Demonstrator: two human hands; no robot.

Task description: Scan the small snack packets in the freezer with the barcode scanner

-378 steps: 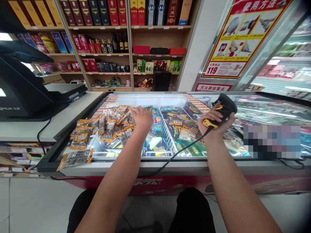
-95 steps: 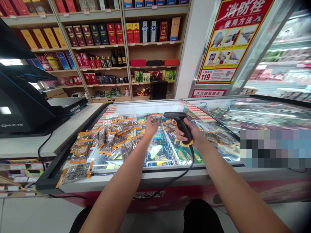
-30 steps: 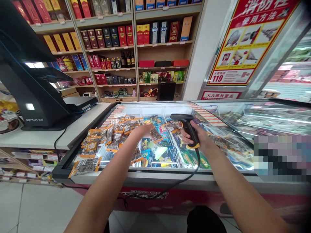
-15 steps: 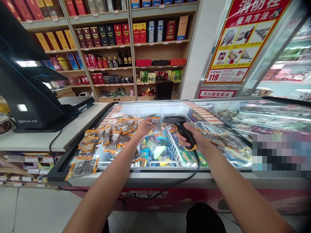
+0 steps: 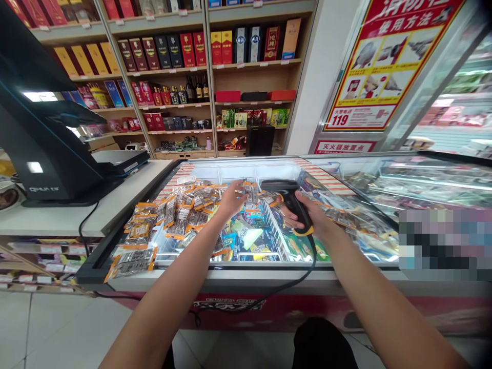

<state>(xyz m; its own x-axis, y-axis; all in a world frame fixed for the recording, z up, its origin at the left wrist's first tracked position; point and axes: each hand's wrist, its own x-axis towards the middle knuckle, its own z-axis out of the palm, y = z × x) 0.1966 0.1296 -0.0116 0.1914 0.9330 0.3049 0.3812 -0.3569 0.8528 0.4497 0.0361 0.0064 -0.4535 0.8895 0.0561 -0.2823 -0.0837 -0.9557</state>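
Note:
My left hand [image 5: 232,200] is over the glass-topped chest freezer, its fingers and thumb closed at the left edge of a small clear snack packet [image 5: 251,195] with orange ends and dark contents. My right hand [image 5: 307,214] is wrapped round the grip of a black handheld barcode scanner [image 5: 292,201] with a yellow-orange band at its base. The scanner's head points left, close to the packet, and its cable hangs down in front of the freezer. Left of my left hand, many similar orange-ended packets [image 5: 182,218] lie in a loose heap on the glass.
The chest freezer [image 5: 269,274] holds colourful packs in wire baskets [image 5: 277,233]. A counter [image 5: 134,179] on the left bears a black checkout machine [image 5: 49,148]. Behind stand shelves [image 5: 165,77] of boxes and bottles. More packets [image 5: 342,216] lie to the right.
My left hand and the packet have shifted slightly right and away from me. The scanner has moved a little to the right and is still in my right hand.

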